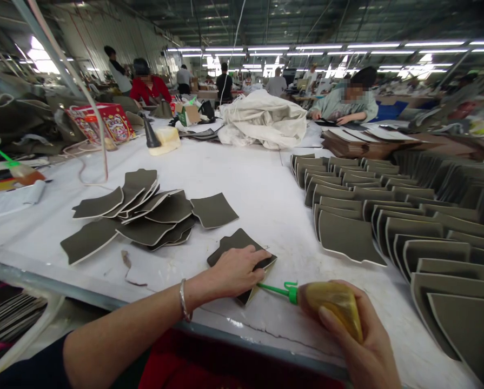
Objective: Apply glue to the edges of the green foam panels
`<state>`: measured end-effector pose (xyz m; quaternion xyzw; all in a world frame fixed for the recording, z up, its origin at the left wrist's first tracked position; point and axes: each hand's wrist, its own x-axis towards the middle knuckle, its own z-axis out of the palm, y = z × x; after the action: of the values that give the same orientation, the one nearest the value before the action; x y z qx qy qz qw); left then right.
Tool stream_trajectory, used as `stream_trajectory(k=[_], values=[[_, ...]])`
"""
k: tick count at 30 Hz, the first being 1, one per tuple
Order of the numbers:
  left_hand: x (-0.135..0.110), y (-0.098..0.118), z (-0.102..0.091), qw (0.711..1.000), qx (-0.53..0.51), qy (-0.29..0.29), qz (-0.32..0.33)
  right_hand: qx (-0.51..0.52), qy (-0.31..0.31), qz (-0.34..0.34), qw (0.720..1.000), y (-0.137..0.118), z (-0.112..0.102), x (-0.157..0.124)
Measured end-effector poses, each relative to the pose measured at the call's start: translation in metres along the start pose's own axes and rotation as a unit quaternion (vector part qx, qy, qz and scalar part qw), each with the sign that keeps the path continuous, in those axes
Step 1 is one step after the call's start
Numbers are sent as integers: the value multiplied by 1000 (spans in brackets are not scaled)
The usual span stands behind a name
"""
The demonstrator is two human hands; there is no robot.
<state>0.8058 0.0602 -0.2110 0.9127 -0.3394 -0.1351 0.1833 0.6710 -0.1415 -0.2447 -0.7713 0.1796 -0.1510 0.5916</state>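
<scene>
My left hand (pixel 239 270) lies on a dark olive panel (pixel 238 240) near the table's front edge, fingers stretched out and pressing on it. The panel has a pale cut edge and is partly covered by the hand. In my right hand (pixel 371 340) is a squeeze bottle (pixel 331 305) of amber liquid, tilted with its thin green nozzle to the left. The nozzle tip reaches the panel's edge beside my left fingers; whether it touches cannot be made out. Just left, a loose heap of similar panels (pixel 171 208) is spread on the table.
Rows of overlapping panels (pixel 347 237) cover the right side of the white table (pixel 258 183). At the back are a white cloth bundle (pixel 264 119), a black cone (pixel 150 132) and a red box (pixel 118 121). Another green-nozzled bottle (pixel 25 173) lies left. A co-worker (pixel 347 102) sits opposite.
</scene>
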Motion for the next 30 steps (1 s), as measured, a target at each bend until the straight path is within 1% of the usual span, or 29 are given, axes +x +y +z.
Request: stream_trajectory(k=[3, 7, 10, 12, 13, 14, 16, 17, 19, 21, 22, 23, 24, 25, 26, 27, 28, 29, 30], values=[[-1, 1, -1, 1000, 5, -2, -1, 21, -26, 15, 999, -7, 4, -5], [-2, 3, -2, 1000, 5, -2, -5, 18, -12, 13, 1000, -9, 6, -9], [-1, 3, -3, 1000, -2, -7, -6, 24, -25, 17, 999, -7, 5, -10], [0, 3, -3, 1000, -8, -6, -8, 71, -39, 45, 996, -8, 5, -12], [0, 3, -3, 1000, -13, -4, -9, 113, -42, 69, 990, -9, 4, -13], [1, 2, -3, 1000, -20, 0, -9, 163, -43, 99, 981, -11, 3, -14], [2, 1, -2, 999, -38, 7, -6, 273, -33, 170, 946, -13, -2, -14], [1, 0, -2, 999, -49, 10, -4, 323, -17, 209, 923, -13, -6, -13], [0, -3, -2, 997, -66, 29, -10, 401, 43, 284, 870, -9, -17, -8], [-4, -9, -3, 994, -52, 90, -45, 463, 89, 329, 818, 0, -30, -2], [-6, -13, -4, 989, -28, 129, -74, 489, 92, 338, 799, 5, -36, 0], [-8, -18, -5, 981, 1, 160, -107, 514, 81, 336, 785, 10, -41, 2], [-9, -24, -7, 974, 25, 176, -138, 538, 59, 327, 775, 14, -44, 3], [-10, -29, -9, 970, 33, 174, -165, 559, 34, 313, 767, 17, -47, 3], [-11, -35, -11, 969, 18, 160, -186, 578, 10, 299, 759, 20, -48, 3], [-11, -40, -14, 970, -25, 137, -199, 595, -10, 280, 753, 21, -48, 2], [-10, -44, -17, 968, -98, 109, -205, 610, -29, 259, 749, 22, -48, 2], [-9, -48, -20, 956, -191, 85, -207, 622, -44, 240, 744, 22, -47, 1], [-8, -50, -24, 931, -292, 66, -211, 632, -58, 222, 740, 22, -46, 1]])
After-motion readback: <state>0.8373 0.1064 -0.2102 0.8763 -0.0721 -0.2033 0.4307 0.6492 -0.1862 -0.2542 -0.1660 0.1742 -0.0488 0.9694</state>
